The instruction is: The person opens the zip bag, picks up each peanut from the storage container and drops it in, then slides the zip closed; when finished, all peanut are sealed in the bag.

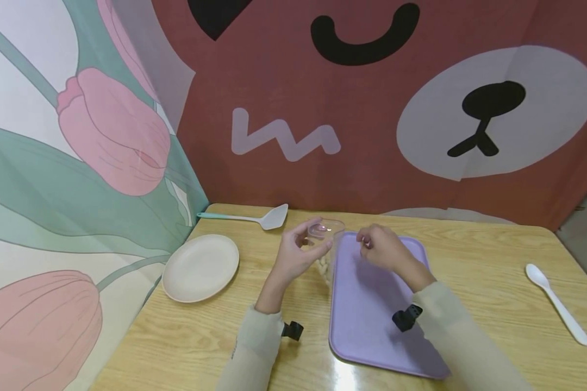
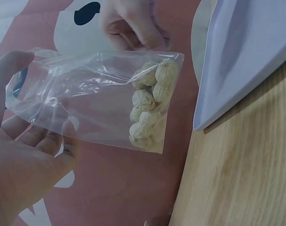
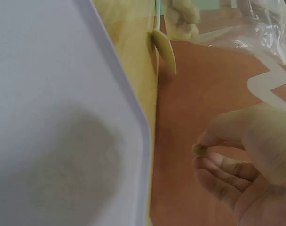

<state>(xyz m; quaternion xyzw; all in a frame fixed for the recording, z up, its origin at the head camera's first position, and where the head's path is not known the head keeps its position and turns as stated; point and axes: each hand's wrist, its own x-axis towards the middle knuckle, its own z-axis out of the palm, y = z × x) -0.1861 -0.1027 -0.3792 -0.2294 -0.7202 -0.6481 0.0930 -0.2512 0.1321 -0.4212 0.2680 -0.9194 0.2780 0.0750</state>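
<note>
My left hand (image 1: pixel 295 252) holds a clear plastic bag (image 2: pixel 105 80) near its mouth, thumb on one side and fingers on the other. Unshelled peanuts (image 2: pixel 150 106) lie gathered at the bag's bottom, which hangs beside the left edge of a purple tray (image 1: pixel 372 320). Over the tray's far part is my right hand (image 1: pixel 381 247), apart from the bag. Between its thumb and fingertips, the right wrist view shows a small tan peanut (image 3: pixel 199 150), mostly covered by the fingers.
At the left stands a round cream plate (image 1: pixel 200 267). A spatula (image 1: pixel 273 217) with a mint handle lies behind it, near the table's back edge. On the far right is a white spoon (image 1: pixel 557 304). A printed cloth (image 1: pixel 283 179) hangs directly behind the table.
</note>
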